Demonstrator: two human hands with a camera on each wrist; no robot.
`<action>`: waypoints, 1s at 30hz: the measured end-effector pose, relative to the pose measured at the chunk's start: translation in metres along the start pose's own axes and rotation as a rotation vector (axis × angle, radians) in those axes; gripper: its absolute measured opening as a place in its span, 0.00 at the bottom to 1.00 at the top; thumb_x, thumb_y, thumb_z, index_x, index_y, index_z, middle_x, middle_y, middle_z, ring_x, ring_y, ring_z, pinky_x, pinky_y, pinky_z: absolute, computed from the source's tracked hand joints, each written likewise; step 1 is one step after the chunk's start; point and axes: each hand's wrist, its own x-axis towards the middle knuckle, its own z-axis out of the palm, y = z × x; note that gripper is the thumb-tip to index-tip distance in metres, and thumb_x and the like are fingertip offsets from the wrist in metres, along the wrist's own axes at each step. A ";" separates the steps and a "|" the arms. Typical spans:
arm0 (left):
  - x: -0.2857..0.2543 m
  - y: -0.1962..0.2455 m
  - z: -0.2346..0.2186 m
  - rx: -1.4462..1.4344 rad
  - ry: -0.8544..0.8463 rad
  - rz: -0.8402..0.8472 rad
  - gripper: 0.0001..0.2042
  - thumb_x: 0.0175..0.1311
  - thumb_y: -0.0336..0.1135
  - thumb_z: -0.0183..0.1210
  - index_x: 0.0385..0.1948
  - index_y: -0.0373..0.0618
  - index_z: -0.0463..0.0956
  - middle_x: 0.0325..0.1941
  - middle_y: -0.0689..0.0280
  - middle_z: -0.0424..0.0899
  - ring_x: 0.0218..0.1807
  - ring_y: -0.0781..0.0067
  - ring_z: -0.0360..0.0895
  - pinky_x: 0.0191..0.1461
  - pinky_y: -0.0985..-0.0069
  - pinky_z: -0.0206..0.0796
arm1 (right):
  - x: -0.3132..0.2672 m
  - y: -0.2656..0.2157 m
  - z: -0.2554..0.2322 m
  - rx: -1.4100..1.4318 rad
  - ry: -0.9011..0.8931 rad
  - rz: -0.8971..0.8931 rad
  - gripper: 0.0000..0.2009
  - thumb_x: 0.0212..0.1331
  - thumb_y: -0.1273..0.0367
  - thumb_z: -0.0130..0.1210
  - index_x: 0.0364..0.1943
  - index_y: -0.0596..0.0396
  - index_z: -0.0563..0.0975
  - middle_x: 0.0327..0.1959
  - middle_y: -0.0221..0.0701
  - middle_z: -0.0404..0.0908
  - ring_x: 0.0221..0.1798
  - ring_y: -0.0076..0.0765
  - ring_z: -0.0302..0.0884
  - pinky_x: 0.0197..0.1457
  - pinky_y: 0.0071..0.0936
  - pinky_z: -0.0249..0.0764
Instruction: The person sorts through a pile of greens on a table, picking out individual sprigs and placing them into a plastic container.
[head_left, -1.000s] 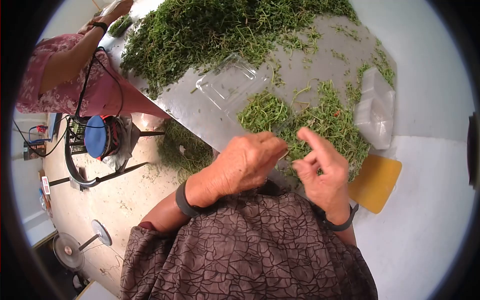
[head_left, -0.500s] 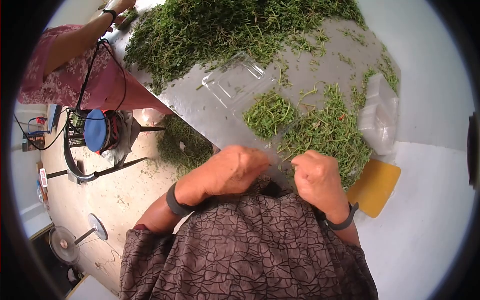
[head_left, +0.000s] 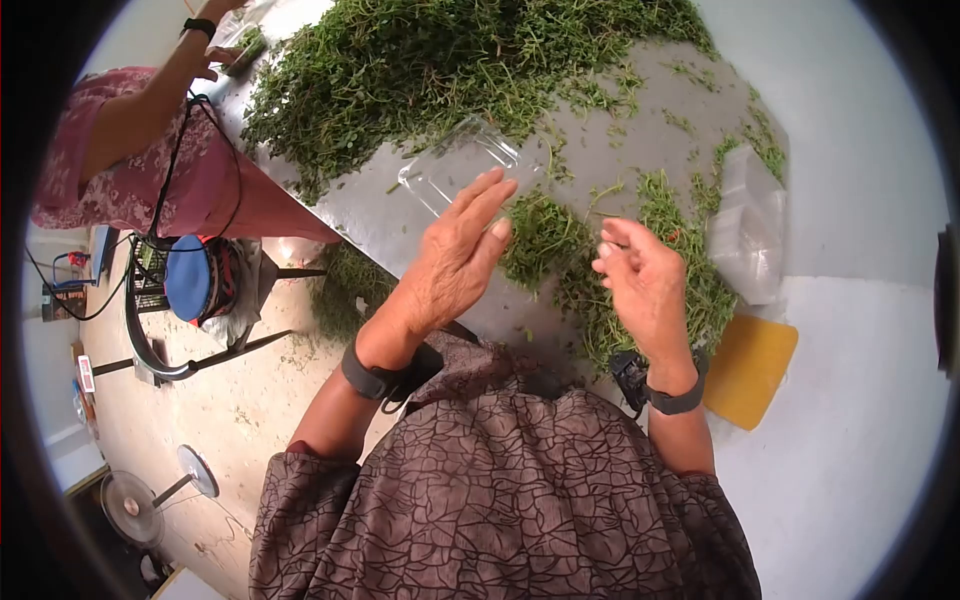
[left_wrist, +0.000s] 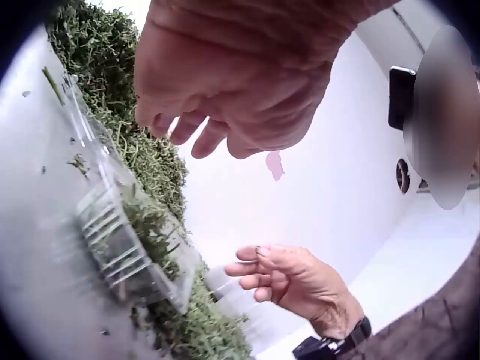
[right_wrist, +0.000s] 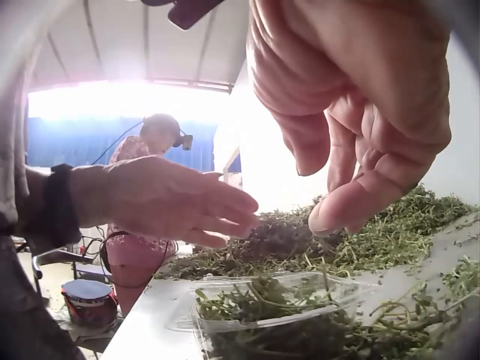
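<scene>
My left hand [head_left: 455,250] is raised over the table with its fingers straight, overlapping the lid of a clear plastic clamshell box [head_left: 410,180] in the head view. The box stands open, and its base holds cut leafy green sprigs [head_left: 545,235]. To the right, my right hand [head_left: 645,285] hovers above a loose heap of the same greens [head_left: 685,250], its fingers loosely bent and thumb apart. Nothing shows between the fingers of either hand. In the right wrist view, the box's rim [right_wrist: 247,324] lies below both hands.
A large pile of greens [head_left: 430,70] covers the table's far side. Nested clear plastic boxes [head_left: 750,225] stand at the right, near a yellow board [head_left: 755,370]. Another person [head_left: 110,160] stands at the left beside a blue-topped container [head_left: 190,278]. A fan [head_left: 135,505] stands on the floor.
Both hands were curled near my lap half a second ago. Since then the left has lifted forward over the box with fingers straightened, and the right has risen with its fingers loosened.
</scene>
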 end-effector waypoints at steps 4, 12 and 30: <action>-0.020 -0.015 0.000 0.219 -0.063 0.188 0.20 0.63 0.36 0.55 0.58 0.47 0.70 0.66 0.56 0.65 0.67 0.50 0.61 0.67 0.56 0.56 | -0.014 0.017 -0.030 -0.068 0.079 0.158 0.10 0.57 0.76 0.55 0.43 0.65 0.77 0.33 0.44 0.82 0.30 0.30 0.82 0.33 0.25 0.75; -0.021 -0.011 0.032 0.470 -0.180 0.376 0.19 0.43 0.27 0.65 0.41 0.42 0.73 0.52 0.56 0.71 0.59 0.51 0.67 0.64 0.53 0.55 | -0.030 0.047 -0.069 -0.604 0.299 0.095 0.11 0.53 0.72 0.57 0.40 0.62 0.78 0.33 0.45 0.80 0.32 0.49 0.78 0.37 0.39 0.73; -0.041 -0.012 0.006 0.590 -0.248 0.325 0.15 0.40 0.31 0.69 0.30 0.43 0.73 0.51 0.59 0.74 0.63 0.54 0.65 0.68 0.50 0.48 | -0.023 0.057 -0.072 -0.578 0.196 0.091 0.04 0.50 0.74 0.55 0.23 0.60 0.75 0.17 0.39 0.75 0.20 0.44 0.74 0.26 0.36 0.68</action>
